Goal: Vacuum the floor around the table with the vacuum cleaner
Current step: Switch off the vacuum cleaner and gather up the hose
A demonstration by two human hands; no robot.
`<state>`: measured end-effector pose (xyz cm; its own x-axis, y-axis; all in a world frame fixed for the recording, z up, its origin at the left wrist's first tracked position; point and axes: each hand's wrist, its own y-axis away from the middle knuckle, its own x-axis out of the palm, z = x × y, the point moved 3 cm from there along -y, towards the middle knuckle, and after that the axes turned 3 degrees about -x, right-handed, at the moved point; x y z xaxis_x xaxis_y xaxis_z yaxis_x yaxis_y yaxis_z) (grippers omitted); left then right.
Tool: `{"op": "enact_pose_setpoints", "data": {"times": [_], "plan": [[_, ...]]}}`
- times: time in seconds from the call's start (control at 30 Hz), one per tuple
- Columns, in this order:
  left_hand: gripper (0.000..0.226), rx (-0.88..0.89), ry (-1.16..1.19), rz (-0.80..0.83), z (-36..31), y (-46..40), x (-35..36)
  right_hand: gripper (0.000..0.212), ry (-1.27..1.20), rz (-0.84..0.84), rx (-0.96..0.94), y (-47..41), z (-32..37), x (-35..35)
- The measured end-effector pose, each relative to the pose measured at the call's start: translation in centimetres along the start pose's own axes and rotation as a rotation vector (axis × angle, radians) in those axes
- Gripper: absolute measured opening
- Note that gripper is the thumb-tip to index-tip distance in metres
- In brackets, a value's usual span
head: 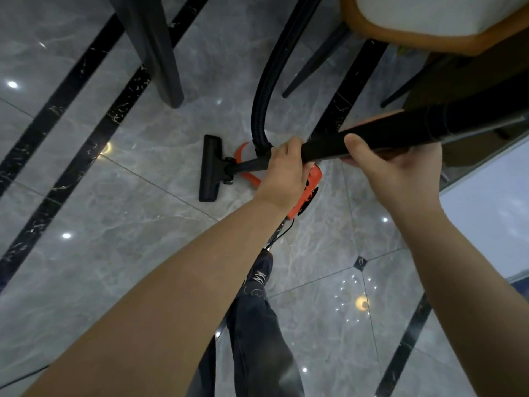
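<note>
A black vacuum wand (380, 133) runs from the upper right down toward the middle of the view. My right hand (400, 164) grips it from below, thumb on top. My left hand (286, 170) is closed around its lower end, where a thinner black tube leads to the black floor nozzle (211, 167) lying on the grey marble floor (114, 224). The orange vacuum body (307, 193) sits on the floor, mostly hidden behind my left hand. A ribbed black hose (267, 81) loops up from the body.
A dark table leg (156, 50) stands at the upper left. A chair with an orange shell and white seat (429, 21) and thin black legs is at the upper right. Black inlay strips cross the tiles. My trouser leg (257, 325) is below.
</note>
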<state>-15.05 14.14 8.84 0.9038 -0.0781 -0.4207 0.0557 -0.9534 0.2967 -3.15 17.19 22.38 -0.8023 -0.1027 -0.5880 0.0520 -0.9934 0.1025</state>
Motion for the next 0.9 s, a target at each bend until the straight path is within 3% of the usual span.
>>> {"op": "enact_pose_setpoints", "data": {"times": [0.43,0.57,0.63,0.77,0.9], "plan": [[0.025,0.002,0.035,0.114,-4.2,-4.0,6.1,0.019,0.06,-0.167,0.097,-1.5,-3.1,-5.6],[0.026,0.014,0.048,0.167,-6.4,-5.3,9.4,0.029,0.085,-0.185,0.12,-2.1,-4.2,-8.4],[0.026,0.026,0.037,0.198,-7.5,-6.3,10.9,0.021,0.057,-0.213,0.123,-3.0,-5.3,-10.1],[0.03,0.062,0.017,0.242,-8.9,-7.9,13.6,0.057,0.021,-0.251,0.158,-4.9,-7.7,-12.6],[0.04,0.076,0.021,0.226,-8.0,-8.8,14.8,0.057,-0.04,-0.27,0.201,-4.9,-9.3,-13.7]]}}
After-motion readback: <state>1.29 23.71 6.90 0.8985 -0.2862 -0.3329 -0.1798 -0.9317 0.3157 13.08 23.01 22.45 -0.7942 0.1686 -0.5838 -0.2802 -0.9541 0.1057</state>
